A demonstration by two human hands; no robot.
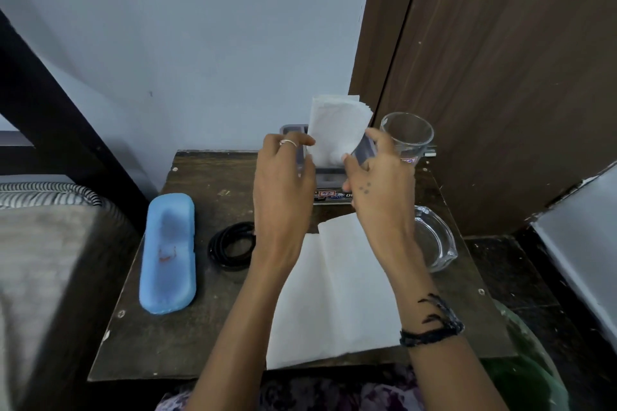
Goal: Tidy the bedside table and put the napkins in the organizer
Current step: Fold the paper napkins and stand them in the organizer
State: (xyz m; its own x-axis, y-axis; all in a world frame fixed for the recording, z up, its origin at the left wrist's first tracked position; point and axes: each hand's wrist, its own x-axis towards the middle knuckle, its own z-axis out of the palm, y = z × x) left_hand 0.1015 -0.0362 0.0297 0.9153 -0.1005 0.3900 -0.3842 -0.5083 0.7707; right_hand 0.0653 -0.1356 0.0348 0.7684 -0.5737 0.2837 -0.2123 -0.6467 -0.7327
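Your two hands meet at the back of the dark, scuffed worktop (207,337): your left hand (283,190) and right hand (377,187) each pinch a side of one sheaf of thin white napkins (337,130), which stands upright in the grey plastic organizer (329,177). Your hands hide most of the organizer; its label stickers are too small to read. One large white sheet (334,294) lies flat under your forearms. Also here: one clear drinking glass (409,135), one clear glass dish (434,240) partly behind your right wrist, one oblong blue case (168,253) and one coil of black bands (232,245).
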